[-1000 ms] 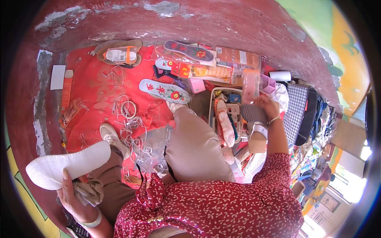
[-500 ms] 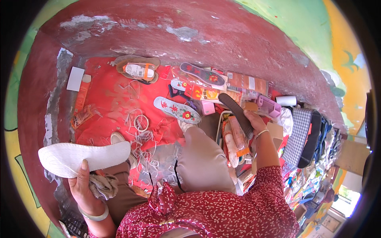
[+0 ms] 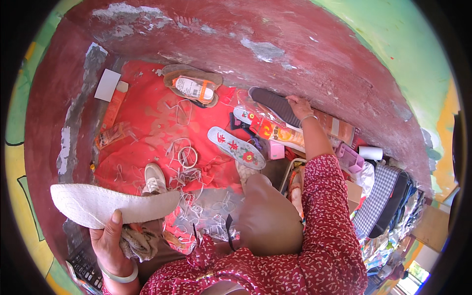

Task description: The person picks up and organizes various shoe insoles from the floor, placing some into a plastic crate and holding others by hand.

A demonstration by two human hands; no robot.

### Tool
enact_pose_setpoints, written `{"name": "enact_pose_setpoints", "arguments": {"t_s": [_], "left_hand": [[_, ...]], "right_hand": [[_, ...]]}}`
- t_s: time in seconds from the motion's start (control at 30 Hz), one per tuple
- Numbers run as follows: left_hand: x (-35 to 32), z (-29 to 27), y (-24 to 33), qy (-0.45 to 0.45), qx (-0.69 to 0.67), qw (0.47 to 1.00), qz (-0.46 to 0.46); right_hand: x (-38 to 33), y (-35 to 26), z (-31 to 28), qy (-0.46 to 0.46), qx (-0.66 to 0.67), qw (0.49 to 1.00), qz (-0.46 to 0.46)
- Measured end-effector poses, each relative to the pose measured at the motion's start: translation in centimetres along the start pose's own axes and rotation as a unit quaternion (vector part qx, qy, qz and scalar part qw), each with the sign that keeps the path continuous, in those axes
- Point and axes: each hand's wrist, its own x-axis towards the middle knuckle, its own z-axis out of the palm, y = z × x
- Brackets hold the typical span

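In my left hand (image 3: 111,250) is a white insole (image 3: 115,205), held level with the thumb on top. A crumpled grey-brown cloth (image 3: 140,243) lies close beside that hand. My right arm reaches far to the wall side, where my right hand (image 3: 301,107) grips the end of a dark brown ribbed shoe sole (image 3: 273,104). This sole lies over, or just above, packaged items by the wall; whether it touches them I cannot tell. Nearer to me, a pale insole embroidered with red flowers (image 3: 237,147) lies on the red sheet.
Loose white cords (image 3: 189,164) tangle across the red sheet (image 3: 142,128). Tan soles with a labelled pack (image 3: 192,87) lie by the wall (image 3: 216,44). A pink plastic basket (image 3: 349,157), a white roll (image 3: 370,153) and a checked bag (image 3: 381,196) stand at right.
My right hand has carried the dark sole forward to the wall, where it now covers the dark embroidered insole. The left hand still holds the white insole. The view has shifted.
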Motion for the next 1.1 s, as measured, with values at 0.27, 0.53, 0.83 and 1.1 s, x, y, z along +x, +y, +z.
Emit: {"name": "enact_pose_setpoints", "arguments": {"t_s": [0.27, 0.53, 0.83, 1.1], "left_hand": [[1.6, 0.2, 0.0, 0.047, 0.046, 0.998, 0.001], [2.8, -0.4, 0.6, 0.032, 0.031, 0.999, -0.017], [3.7, -1.2, 1.9, 0.027, 0.004, 0.999, -0.026], [5.0, -1.6, 2.8, 0.008, -0.014, 0.999, -0.050]], "right_hand": [[-1.1, -4.8, 2.8, -0.127, -0.262, 0.954, 0.070], [0.0, -2.3, 2.6, -0.132, -0.222, 0.965, 0.031], [0.5, -6.8, -0.4, -0.225, 0.162, 0.956, -0.098], [7.5, -24.1, 6.1, -0.054, -0.070, 0.973, -0.213]]}}
